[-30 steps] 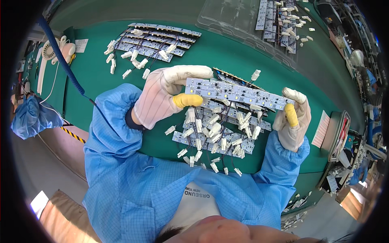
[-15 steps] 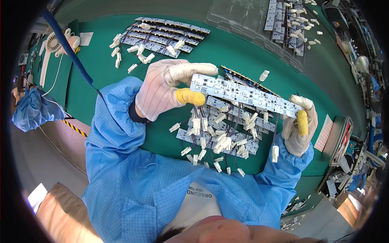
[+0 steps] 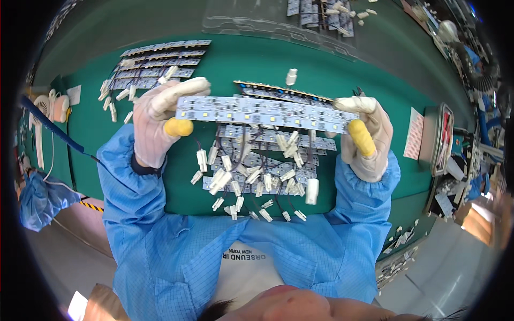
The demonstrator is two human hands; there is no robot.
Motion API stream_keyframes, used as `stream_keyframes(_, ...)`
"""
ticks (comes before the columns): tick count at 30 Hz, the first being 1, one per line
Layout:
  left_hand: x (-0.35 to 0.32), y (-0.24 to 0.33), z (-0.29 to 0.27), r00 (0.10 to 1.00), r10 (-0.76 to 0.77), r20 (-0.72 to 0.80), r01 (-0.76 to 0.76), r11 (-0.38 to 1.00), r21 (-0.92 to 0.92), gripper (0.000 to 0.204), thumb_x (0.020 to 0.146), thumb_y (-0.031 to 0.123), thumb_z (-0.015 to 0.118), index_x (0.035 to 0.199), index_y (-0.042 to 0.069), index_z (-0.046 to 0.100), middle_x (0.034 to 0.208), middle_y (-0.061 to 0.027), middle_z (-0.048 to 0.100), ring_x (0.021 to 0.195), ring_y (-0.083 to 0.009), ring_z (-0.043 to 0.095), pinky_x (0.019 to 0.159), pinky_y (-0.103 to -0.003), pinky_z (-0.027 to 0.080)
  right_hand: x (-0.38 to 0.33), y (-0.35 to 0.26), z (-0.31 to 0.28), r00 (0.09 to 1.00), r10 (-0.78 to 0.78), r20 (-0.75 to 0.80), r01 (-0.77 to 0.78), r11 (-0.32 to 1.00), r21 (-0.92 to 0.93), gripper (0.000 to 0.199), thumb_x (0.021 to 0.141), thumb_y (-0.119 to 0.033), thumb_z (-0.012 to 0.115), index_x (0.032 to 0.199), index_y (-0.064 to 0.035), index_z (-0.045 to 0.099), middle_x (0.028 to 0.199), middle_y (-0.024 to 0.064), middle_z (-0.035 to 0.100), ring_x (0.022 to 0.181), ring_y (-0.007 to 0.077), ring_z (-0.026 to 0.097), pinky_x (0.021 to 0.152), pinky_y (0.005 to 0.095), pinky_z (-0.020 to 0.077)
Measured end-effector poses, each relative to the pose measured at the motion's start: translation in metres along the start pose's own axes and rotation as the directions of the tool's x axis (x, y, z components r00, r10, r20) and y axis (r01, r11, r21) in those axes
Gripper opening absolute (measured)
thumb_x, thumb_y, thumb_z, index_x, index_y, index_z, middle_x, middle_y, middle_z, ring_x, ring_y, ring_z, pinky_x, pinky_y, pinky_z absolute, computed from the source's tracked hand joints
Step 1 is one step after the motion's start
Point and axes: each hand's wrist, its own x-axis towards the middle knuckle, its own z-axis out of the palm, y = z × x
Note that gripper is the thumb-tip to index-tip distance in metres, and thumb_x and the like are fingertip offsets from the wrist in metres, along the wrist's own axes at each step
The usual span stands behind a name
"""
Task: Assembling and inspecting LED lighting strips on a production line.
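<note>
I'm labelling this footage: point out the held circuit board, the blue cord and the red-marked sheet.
Held circuit board (image 3: 262, 112): head view, middle of its component side.
Blue cord (image 3: 52, 127): head view, middle of its thick stretch.
Red-marked sheet (image 3: 414, 134): head view, middle of its face.

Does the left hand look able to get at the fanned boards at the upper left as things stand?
Probably not without letting go: the left hand pinches one end of the held board, though nothing visible bars its way to the fanned boards.

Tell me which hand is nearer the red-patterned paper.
Right. The right hand is just left of the paper; the left hand is much farther left, across the circuit board.
</note>
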Motion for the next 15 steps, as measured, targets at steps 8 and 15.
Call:
stream_keyframes(8,-0.003,-0.002,0.006,0.99,-0.132,-0.049,0.128,0.989,-0.074,0.076,0.074,0.057,0.061,0.119,-0.003,0.053,0.099,-0.0177,0.064,0.092,-0.0219,0.064,0.081,-0.03,0.05,0.001,0.004,-0.009,0.977,-0.16,0.137,0.143,0.981,0.131,0.042,0.084,-0.015,0.065,0.114,0.0083,0.048,0.104,0.0153,0.06,0.073,0.0094,0.058,0.054,0.0182,0.0421)
stream_keyframes(15,0.003,-0.006,0.004,0.977,-0.211,0.015,0.21,0.977,0.015,0.065,0.085,0.059,0.047,0.117,0.003,0.057,0.099,-0.0132,0.066,0.073,-0.0171,0.066,0.08,-0.028,0.049,-0.001,-0.006,0.009,0.998,-0.061,0.029,0.058,0.996,0.07,0.056,0.081,-0.034,0.065,0.11,0.011,0.049,0.099,0.0167,0.059,0.076,0.0182,0.062,0.057,0.021,0.0466)
